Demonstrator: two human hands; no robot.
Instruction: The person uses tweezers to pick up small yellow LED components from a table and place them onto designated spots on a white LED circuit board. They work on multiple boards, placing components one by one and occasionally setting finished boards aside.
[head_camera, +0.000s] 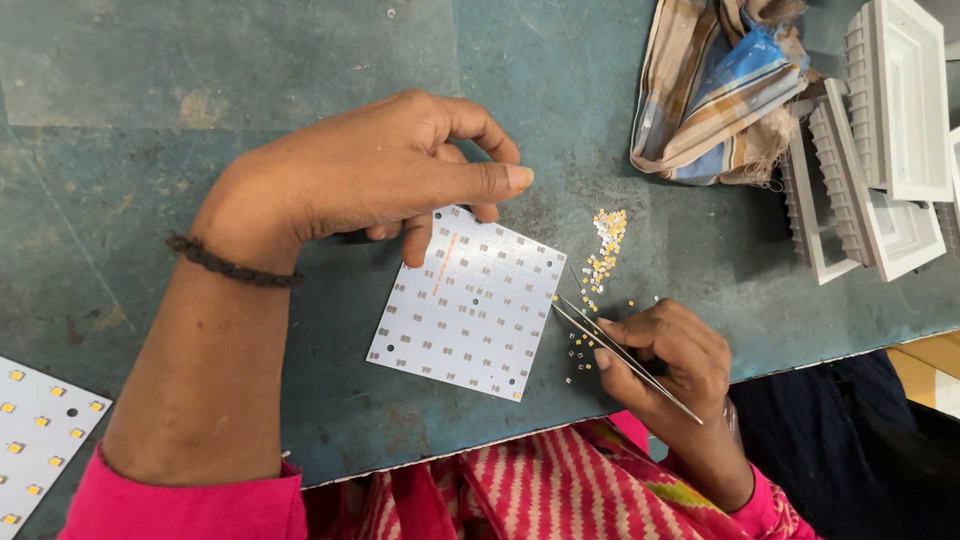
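1. The left hand (370, 165) rests on the far corner of a square white board (470, 305) lying flat on the blue-green table (150, 90). Its fingertips press on the board's top edge and hold it in place; the fingers are curled, not clamped around anything.
2. The right hand (665, 350) is pinched together on a pair of thin metal tweezers (610, 345). The tips point toward the board's right edge, just beside it. Whether a part sits between the tips is too small to tell.
3. A loose scatter of small yellow chips (605, 245) lies on the table to the right of the board, between the board and the right hand, with a few strays nearer the table's edge.
4. Progress, as judged from the view: the board's grid of grey pads appears bare, with no yellow chips seated. Placement on this board looks barely begun, with nearly every pad left to fill.
5. A second board (35, 430) at the near left corner already carries rows of yellow chips.
6. Well apart, at the far right, lie a striped cloth (715, 90) and stacked white frames (890, 150).
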